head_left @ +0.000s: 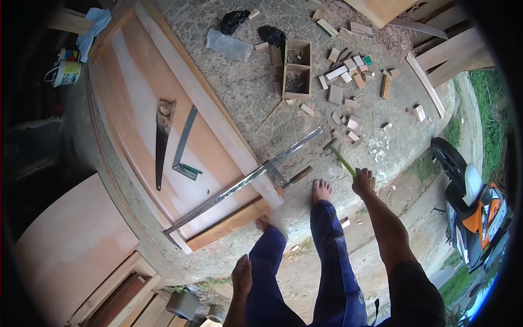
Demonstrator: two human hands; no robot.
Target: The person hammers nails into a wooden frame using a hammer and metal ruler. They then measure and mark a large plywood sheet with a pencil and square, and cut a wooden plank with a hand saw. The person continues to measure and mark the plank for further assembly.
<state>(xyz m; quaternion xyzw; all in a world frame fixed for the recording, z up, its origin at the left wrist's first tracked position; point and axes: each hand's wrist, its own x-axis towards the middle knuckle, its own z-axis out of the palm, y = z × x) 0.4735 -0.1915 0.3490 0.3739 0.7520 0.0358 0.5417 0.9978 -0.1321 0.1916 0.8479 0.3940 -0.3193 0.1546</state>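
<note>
My right hand (364, 182) is closed around the green handle of a hammer (344, 161), whose dark head hangs above the concrete. Beside my left knee is my left hand (242, 275), its fingers mostly turned out of sight. A long metal bar clamp (223, 195) lies across the near end of a wooden panel frame (201, 101), its wooden-handled screw (298, 175) at the frame's right edge. On the panel rest a handsaw (162, 141) and a try square (185, 144) with a green-edged stock. My bare feet stand near the frame's corner.
A two-compartment wooden box (298, 68) holds what look like nails. Wood offcuts (348, 76) and shavings (389, 41) litter the concrete. Black and clear plastic bags (229, 45) lie near the box. A motorbike (474, 207) stands right; another panel (76, 234) lies at lower left.
</note>
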